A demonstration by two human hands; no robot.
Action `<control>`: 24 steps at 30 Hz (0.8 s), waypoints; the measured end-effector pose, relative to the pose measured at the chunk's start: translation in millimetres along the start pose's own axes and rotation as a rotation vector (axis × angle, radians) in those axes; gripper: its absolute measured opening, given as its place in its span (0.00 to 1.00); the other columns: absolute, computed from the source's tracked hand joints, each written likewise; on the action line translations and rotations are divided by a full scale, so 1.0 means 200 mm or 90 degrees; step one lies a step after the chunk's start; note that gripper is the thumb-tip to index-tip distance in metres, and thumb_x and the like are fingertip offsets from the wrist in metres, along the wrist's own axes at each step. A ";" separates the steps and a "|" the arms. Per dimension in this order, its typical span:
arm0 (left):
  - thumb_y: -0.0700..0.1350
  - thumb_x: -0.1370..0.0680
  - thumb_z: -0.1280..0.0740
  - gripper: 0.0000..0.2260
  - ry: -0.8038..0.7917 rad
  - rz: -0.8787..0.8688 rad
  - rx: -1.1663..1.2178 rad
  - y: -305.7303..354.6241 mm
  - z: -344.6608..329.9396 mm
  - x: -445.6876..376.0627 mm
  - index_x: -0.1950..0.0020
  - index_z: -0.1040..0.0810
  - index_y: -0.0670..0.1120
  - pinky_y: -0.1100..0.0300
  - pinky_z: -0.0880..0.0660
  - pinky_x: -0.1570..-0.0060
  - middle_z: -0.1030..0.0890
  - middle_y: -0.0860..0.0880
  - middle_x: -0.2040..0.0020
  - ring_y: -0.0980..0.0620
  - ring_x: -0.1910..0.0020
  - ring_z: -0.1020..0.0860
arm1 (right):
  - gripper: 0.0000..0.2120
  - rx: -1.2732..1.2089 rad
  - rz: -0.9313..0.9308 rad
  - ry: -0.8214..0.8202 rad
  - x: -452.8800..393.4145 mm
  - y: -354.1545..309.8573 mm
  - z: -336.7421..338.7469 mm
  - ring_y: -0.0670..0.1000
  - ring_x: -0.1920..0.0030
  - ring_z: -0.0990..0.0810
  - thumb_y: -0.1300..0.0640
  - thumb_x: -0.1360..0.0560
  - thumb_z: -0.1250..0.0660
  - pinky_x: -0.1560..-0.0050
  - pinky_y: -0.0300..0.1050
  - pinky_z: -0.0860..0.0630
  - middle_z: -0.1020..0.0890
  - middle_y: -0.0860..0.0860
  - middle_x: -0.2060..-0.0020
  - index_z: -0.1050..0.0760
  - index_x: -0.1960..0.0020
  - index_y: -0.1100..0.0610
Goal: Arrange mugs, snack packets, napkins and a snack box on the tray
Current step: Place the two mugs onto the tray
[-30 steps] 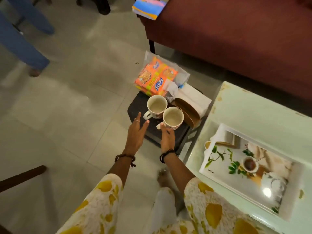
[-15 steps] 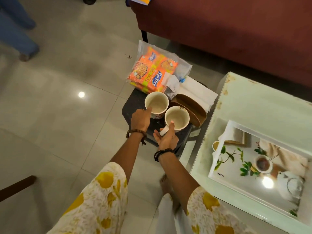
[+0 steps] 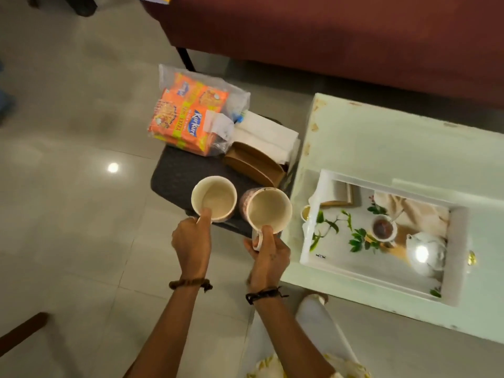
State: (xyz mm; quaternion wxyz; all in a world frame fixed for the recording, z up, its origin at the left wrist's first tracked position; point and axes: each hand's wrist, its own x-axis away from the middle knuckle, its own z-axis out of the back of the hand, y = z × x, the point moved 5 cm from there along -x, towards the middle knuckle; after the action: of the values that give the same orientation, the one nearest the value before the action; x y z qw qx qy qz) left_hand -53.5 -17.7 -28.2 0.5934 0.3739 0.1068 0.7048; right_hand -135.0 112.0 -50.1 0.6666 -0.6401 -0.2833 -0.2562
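Note:
Two cream mugs are held above the near edge of a dark stool (image 3: 174, 173). My left hand (image 3: 192, 242) grips the left mug (image 3: 214, 199) by its handle, thumb on the rim. The right mug (image 3: 268, 210) is in my right hand (image 3: 268, 259), fingers through its handle, and it looks lifted. Behind them on the stool lie orange snack packets (image 3: 188, 115) in a clear bag, white napkins (image 3: 268, 137) and a brown snack box (image 3: 255, 165). The white tray (image 3: 452, 257), printed with leaves and a teapot, sits on the pale table to the right.
The pale green table (image 3: 381, 137) stands right of the stool, almost touching it. A maroon sofa (image 3: 341, 36) runs along the back. Grey tiled floor (image 3: 68, 132) spreads to the left. A dark wooden piece (image 3: 21, 331) pokes in at the lower left.
Both hands went from reaching to closing on the mug handles. The mugs have come toward me and to the right, the right one nearest the table.

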 end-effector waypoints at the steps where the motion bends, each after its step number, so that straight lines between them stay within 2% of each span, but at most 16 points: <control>1: 0.50 0.22 0.39 0.17 -0.006 0.005 0.007 -0.01 -0.02 0.06 0.59 0.22 0.38 0.58 0.34 0.60 0.23 0.43 0.63 0.50 0.62 0.26 | 0.20 0.010 0.021 0.010 -0.01 -0.03 0.06 0.42 0.74 0.24 0.61 0.25 0.36 0.61 0.46 0.18 0.27 0.44 0.81 0.29 0.76 0.59; 5: 0.51 0.23 0.38 0.17 -0.071 0.027 0.020 0.02 -0.22 0.37 0.64 0.23 0.41 0.58 0.34 0.63 0.23 0.45 0.66 0.48 0.64 0.26 | 0.21 0.024 0.061 0.068 -0.11 -0.17 0.39 0.42 0.77 0.28 0.62 0.26 0.36 0.59 0.49 0.17 0.30 0.45 0.84 0.32 0.77 0.59; 8: 0.50 0.24 0.37 0.17 -0.114 0.066 0.046 0.04 -0.42 0.58 0.68 0.24 0.42 0.55 0.31 0.61 0.23 0.44 0.67 0.45 0.63 0.25 | 0.21 0.061 0.080 0.104 -0.20 -0.27 0.61 0.43 0.78 0.30 0.61 0.27 0.35 0.60 0.49 0.17 0.32 0.46 0.84 0.33 0.77 0.59; 11: 0.49 0.24 0.36 0.18 -0.137 0.080 0.059 0.06 -0.60 0.73 0.66 0.22 0.36 0.52 0.27 0.58 0.20 0.38 0.64 0.40 0.60 0.22 | 0.19 0.079 0.102 0.126 -0.30 -0.35 0.78 0.42 0.78 0.27 0.59 0.27 0.34 0.59 0.49 0.17 0.29 0.50 0.81 0.31 0.76 0.62; 14: 0.51 0.24 0.37 0.19 -0.148 0.066 0.068 0.10 -0.73 0.79 0.66 0.22 0.36 0.51 0.25 0.57 0.20 0.38 0.64 0.40 0.60 0.21 | 0.20 0.086 0.120 0.133 -0.42 -0.40 0.89 0.42 0.78 0.28 0.58 0.27 0.34 0.60 0.49 0.17 0.30 0.54 0.78 0.32 0.75 0.64; 18: 0.49 0.23 0.37 0.18 -0.160 0.036 0.066 0.13 -0.87 0.81 0.67 0.24 0.38 0.47 0.24 0.54 0.21 0.39 0.66 0.40 0.61 0.22 | 0.20 0.121 0.094 0.135 -0.55 -0.39 0.99 0.40 0.79 0.25 0.57 0.28 0.33 0.59 0.54 0.17 0.28 0.45 0.84 0.30 0.78 0.57; 20: 0.49 0.23 0.37 0.18 -0.150 0.027 0.059 0.13 -0.91 0.81 0.66 0.24 0.37 0.49 0.24 0.55 0.22 0.40 0.66 0.43 0.63 0.23 | 0.23 0.148 0.059 0.137 -0.60 -0.35 1.02 0.40 0.79 0.25 0.55 0.28 0.33 0.57 0.58 0.18 0.27 0.44 0.86 0.31 0.81 0.51; 24: 0.48 0.23 0.37 0.18 -0.130 0.032 0.052 0.08 -0.96 0.84 0.68 0.25 0.38 0.59 0.30 0.61 0.24 0.43 0.68 0.48 0.67 0.27 | 0.22 0.192 0.014 0.132 -0.63 -0.28 1.08 0.48 0.74 0.25 0.53 0.28 0.34 0.53 0.61 0.20 0.25 0.43 0.84 0.26 0.81 0.49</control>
State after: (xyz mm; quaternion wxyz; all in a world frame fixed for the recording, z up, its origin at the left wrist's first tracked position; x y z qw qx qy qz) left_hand -193.7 188.4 -86.7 0.5678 0.4702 0.0647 0.6726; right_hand -274.2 321.5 -94.3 0.7836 -0.5058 -0.2414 -0.2681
